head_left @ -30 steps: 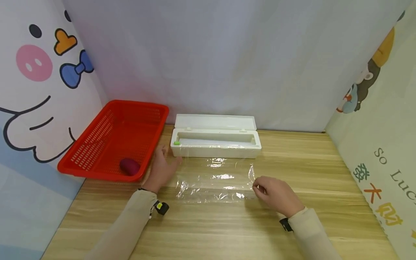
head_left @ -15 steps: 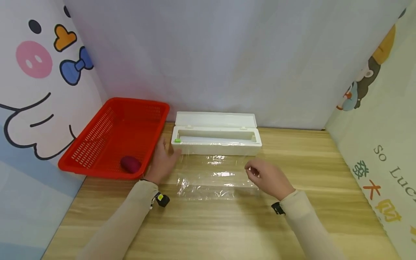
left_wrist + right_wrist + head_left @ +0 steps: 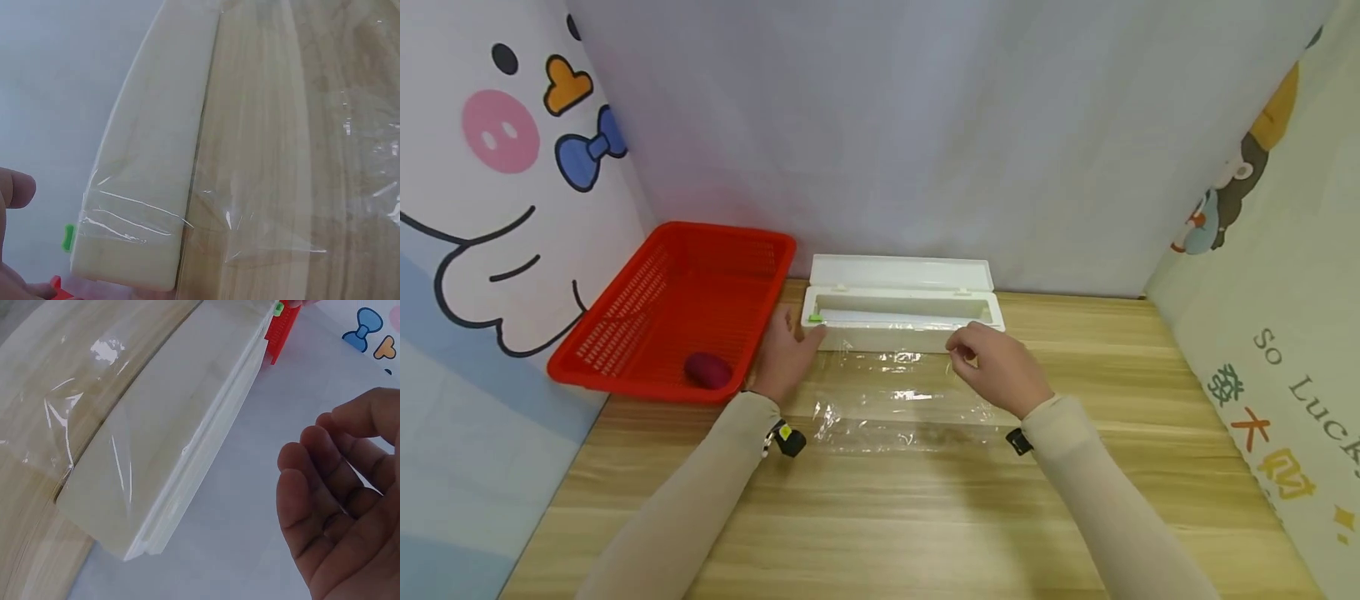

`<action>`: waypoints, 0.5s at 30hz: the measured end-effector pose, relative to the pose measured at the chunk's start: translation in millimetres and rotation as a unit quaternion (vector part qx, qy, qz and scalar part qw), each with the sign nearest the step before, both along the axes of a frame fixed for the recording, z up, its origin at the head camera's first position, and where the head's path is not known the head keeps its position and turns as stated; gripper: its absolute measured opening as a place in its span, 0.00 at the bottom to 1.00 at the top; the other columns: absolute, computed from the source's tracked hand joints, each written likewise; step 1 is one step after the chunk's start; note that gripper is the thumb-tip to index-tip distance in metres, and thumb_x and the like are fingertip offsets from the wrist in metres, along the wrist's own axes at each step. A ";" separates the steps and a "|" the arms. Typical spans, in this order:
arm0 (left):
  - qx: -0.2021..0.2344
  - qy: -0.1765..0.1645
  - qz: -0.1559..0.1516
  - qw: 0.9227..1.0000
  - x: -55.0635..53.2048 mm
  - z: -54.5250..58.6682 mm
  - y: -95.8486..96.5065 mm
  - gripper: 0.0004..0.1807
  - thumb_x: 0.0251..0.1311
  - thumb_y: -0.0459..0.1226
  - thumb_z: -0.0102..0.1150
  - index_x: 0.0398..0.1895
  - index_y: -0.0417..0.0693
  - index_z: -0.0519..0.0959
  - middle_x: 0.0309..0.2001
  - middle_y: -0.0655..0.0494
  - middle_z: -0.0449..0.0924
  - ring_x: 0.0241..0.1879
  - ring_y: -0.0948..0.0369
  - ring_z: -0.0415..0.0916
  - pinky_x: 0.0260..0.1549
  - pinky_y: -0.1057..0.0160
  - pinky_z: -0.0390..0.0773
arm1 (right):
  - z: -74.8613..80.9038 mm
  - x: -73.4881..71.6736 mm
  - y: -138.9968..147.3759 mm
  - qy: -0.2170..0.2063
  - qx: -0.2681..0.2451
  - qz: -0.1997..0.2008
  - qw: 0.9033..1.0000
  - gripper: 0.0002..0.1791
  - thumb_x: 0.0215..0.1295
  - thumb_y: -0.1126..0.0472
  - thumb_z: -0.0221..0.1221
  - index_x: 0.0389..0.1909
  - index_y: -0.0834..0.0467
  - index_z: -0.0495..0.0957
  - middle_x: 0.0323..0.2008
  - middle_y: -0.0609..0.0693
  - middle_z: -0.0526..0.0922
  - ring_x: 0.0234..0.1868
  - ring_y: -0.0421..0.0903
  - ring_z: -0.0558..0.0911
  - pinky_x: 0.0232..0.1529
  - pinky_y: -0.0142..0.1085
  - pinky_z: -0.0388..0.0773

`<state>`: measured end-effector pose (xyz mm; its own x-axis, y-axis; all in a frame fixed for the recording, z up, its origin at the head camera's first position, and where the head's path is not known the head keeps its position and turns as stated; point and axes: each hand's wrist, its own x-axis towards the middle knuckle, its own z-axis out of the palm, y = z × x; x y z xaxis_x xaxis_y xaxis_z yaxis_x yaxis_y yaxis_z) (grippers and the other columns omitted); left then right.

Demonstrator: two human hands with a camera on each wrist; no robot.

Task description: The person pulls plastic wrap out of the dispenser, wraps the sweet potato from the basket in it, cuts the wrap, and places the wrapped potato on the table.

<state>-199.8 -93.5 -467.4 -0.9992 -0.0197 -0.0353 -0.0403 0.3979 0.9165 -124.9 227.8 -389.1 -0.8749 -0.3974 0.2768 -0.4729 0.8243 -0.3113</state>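
Note:
A white cling film box (image 3: pixel 880 339) stands at the back of the table with its lid (image 3: pixel 901 272) raised, and a roll shows inside. Clear cling film (image 3: pixel 880 429) hangs over its front and spreads toward me on the wood. A green slider (image 3: pixel 816 318) sits at the box's left end. Beside that end is my left hand (image 3: pixel 786 358), thumb and fingers apart, between box and basket. My right hand (image 3: pixel 1000 367) hovers at the box's right front. In the right wrist view its fingers (image 3: pixel 306 512) are loosely curled, with nothing in them.
Left of the box stands a red plastic basket (image 3: pixel 647 390) with a dark purple oval object (image 3: pixel 708 370) in its near corner. A pale curtain (image 3: pixel 895 150) closes off the back, and printed cloth panels (image 3: pixel 1247 333) flank the table (image 3: pixel 917 525).
My right hand has come off the film's right edge and moved up and left to the box's front. The left hand has shifted slightly up toward the box's left end.

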 end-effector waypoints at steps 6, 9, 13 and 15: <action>0.039 -0.033 0.000 0.999 -18.0 -6.2 3.2 0.38 0.68 0.48 0.60 0.73 0.42 0.57 0.66 0.40 0.64 0.62 0.46 0.64 0.64 0.45 0.67 | -4.9 -26.3 -31.5 -0.032 0.003 0.009 0.999 0.10 0.70 0.63 0.57 0.43 0.58 0.86 0.38 0.48 0.84 0.40 0.45 0.81 0.46 0.42 0.81; 0.082 -0.036 -0.010 0.996 -22.9 -9.4 8.0 0.37 0.67 0.42 0.61 0.75 0.43 0.58 0.68 0.41 0.65 0.62 0.47 0.66 0.65 0.48 0.67 | -9.3 -37.7 -49.8 -0.048 0.005 0.008 0.999 0.11 0.70 0.62 0.57 0.45 0.59 0.86 0.40 0.49 0.83 0.43 0.47 0.82 0.48 0.43 0.81; 0.103 -0.031 0.006 0.994 -27.9 -17.9 14.9 0.40 0.65 0.38 0.62 0.78 0.45 0.58 0.70 0.43 0.67 0.63 0.48 0.68 0.67 0.49 0.67 | -18.8 -50.3 -71.7 -0.069 0.018 0.005 0.997 0.14 0.71 0.61 0.57 0.52 0.59 0.85 0.45 0.51 0.83 0.48 0.49 0.82 0.51 0.45 0.81; 0.095 -0.031 0.019 0.995 -29.2 -21.9 17.2 0.41 0.65 0.40 0.63 0.79 0.46 0.58 0.70 0.44 0.67 0.63 0.49 0.67 0.68 0.49 0.66 | -24.7 -56.8 -81.5 -0.070 0.031 0.006 0.997 0.15 0.71 0.60 0.58 0.55 0.59 0.83 0.48 0.52 0.83 0.50 0.50 0.82 0.53 0.45 0.80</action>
<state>-229.0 -76.2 -489.3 -0.9936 -0.0447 -0.1034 -0.1106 0.2148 0.9704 -181.7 146.3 -413.9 -0.8984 -0.4202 0.1275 -0.4381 0.8387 -0.3235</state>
